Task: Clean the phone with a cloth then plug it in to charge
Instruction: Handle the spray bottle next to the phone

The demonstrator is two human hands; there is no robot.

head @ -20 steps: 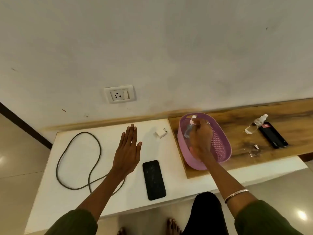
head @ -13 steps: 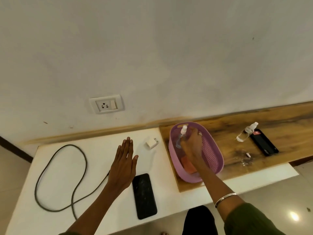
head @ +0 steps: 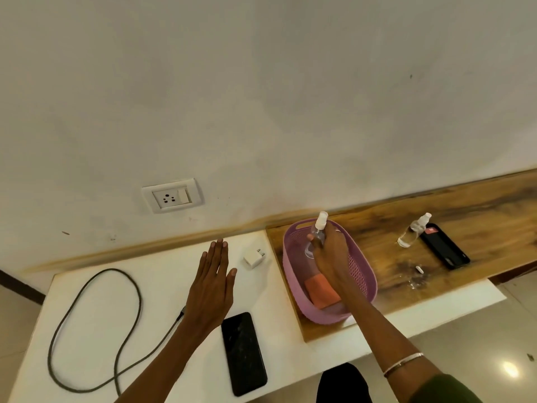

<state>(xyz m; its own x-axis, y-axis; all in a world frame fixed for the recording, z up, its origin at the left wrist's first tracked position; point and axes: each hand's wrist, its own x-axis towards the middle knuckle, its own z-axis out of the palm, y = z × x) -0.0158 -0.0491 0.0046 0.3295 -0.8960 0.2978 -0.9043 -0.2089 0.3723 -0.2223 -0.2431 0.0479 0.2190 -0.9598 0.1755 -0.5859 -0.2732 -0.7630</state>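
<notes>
Right hand [head: 329, 254] fingers [head: 312, 245] curled round a spray bottle [head: 317, 232], lifting out of the purple basket [head: 363, 274]. Left hand [head: 210, 286] flat and spread, holding nothing, above the desk [head: 87, 309]. Phone [head: 243, 353] face up just beside it, cable [head: 96, 330] further left. Prep step, looks like. Next up probably grabbing that orange cloth [head: 321, 290] from the basket and wiping.

A black phone [head: 243, 353] lies flat, dusty screen up, near the front edge of the white counter [head: 87, 321]. An orange cloth [head: 322, 290] sits folded inside a purple basket [head: 364, 274]. A dark cable [head: 96, 330] loops at left; a white charger [head: 254, 257] rests below the wall socket [head: 171, 195].
</notes>
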